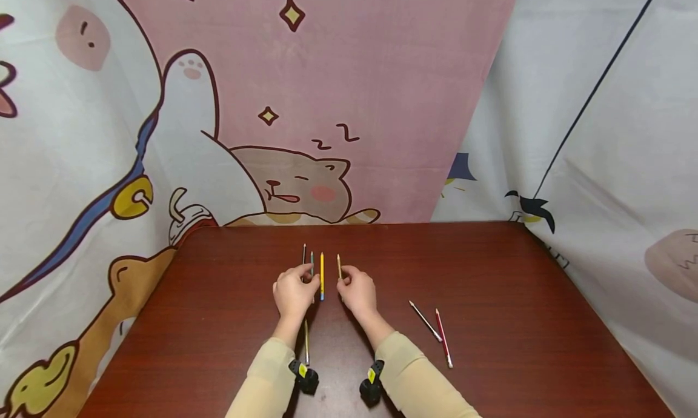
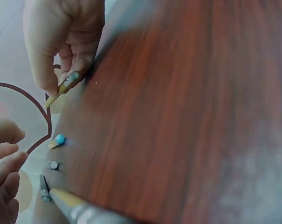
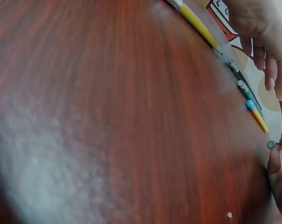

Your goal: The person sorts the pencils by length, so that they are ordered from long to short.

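My right hand pinches a tan pencil between thumb and fingers. Its eraser end points toward me in the right wrist view. My left hand is held over the other pencils with relaxed fingers and nothing between them, as the right wrist view shows. Beside its fingertips lies a yellow pencil with a blue end. A teal pencil and a black pencil are partly hidden under the left hand. Below the left wrist lies a gold-coloured pencil.
To the right, a white pencil and a red pencil lie at angles, close together at their lower parts. The brown table meets a printed cloth at its back edge.
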Available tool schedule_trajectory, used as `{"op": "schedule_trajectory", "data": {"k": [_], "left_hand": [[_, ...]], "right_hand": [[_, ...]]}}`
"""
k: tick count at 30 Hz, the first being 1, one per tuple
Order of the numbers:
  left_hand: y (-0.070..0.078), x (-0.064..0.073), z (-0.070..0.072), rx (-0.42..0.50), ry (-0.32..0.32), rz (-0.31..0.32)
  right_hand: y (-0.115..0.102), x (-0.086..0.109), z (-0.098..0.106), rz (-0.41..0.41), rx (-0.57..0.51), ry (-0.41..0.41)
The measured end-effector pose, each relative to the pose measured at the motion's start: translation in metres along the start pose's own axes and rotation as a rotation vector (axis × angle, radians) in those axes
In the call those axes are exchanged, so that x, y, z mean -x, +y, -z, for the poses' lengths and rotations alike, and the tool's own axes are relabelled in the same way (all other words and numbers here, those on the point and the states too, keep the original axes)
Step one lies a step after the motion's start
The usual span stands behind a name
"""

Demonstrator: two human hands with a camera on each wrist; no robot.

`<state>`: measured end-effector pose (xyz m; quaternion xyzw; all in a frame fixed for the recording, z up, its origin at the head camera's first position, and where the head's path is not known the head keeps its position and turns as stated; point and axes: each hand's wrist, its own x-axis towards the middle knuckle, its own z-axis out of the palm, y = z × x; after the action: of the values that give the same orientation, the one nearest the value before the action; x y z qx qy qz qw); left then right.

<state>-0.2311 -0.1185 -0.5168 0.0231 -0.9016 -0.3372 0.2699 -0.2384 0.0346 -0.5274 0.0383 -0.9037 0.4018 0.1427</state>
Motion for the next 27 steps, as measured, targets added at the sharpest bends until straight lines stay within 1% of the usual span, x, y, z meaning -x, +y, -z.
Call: {"op": "schedule_trajectory", "data": {"k": [6,10,14,17,21,24,27], "left_hand": [[-0.003,0.001,0.004,0.012,-0.015,-0.069],[-0.005,0.001,0.005,0.029,-0.006,-0.093],[-0.007,0.002,0.005,0.037,0.009,-0.095],[-0.009,0.002,0.006,0.032,0.016,-0.091],[-0.010,0.002,0.007,0.036,0.025,-0.086],[-0.011,0.002,0.008,0.044,0.027,-0.081],[-0.012,0.003,0.010,0.051,0.028,-0.070]], "right_hand": [[-0.001,0.000,-0.006,0.005,0.053,0.037],[-0.002,0.001,-0.008,0.010,0.074,0.050],[-0.003,0.002,-0.008,0.014,0.071,0.064],[-0.004,0.004,-0.008,0.033,0.080,0.084],[-0.004,0.005,-0.008,0.075,0.142,0.099],[-0.004,0.006,-0.009,0.085,0.193,0.089],[-0.005,0.006,-0.008,0.071,0.203,0.065]]}}
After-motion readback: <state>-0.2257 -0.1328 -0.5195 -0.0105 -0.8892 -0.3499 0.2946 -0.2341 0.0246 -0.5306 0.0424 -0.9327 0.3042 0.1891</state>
